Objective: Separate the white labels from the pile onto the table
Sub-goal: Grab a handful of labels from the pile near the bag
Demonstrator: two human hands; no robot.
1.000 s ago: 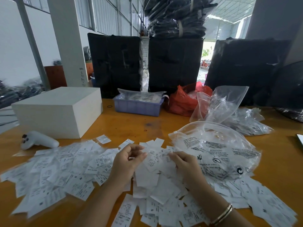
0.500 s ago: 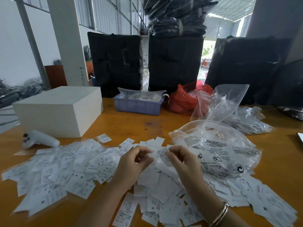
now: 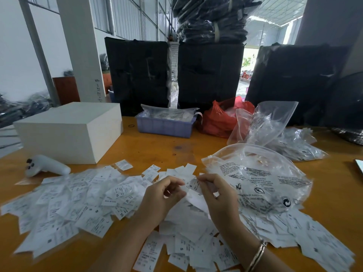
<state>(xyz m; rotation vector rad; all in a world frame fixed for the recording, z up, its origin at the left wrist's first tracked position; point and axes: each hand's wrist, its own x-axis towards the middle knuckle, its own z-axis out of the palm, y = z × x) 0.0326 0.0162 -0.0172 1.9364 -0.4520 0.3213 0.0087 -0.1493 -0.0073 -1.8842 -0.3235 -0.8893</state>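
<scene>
Left hand: I see my left hand (image 3: pixel 161 199) raised just over the middle of the pile, fingers curled, thumb and fingertips pinching the left end of a white label (image 3: pixel 191 188).
Right hand: my right hand (image 3: pixel 218 195) sits just beside it at 3 o'clock, fingers curled too, pinching the same label's right end (a gold bangle (image 3: pixel 256 256) rides the wrist).
Held label: it hangs between the two hands, slightly bowed, with a printed S that I can read on it; whether it is one label or two stuck together I cannot tell.
Pile: the white labels (image 3: pixel 184 228) lie heaped under and in front of my hands, running toward 5 o'clock along the table edge.
Spread labels: a flatter scatter of labels (image 3: pixel 74 201) covers the table at 9 o'clock from my hands, sizes such as XS and XL showing.
Table: orange wooden table (image 3: pixel 163 152), bare at 12 o'clock beyond the labels.
Clear bag: a puffed plastic bag (image 3: pixel 261 177) with black print lies at 2 o'clock, touching the pile's far side.
Other things: white box (image 3: pixel 68 130) at 10 o'clock, a white controller (image 3: pixel 47 168) just in front of it, a lilac tray (image 3: pixel 165 125) at 12 o'clock, a red bag (image 3: pixel 220 120) beside the tray (partly behind more clear bags).
</scene>
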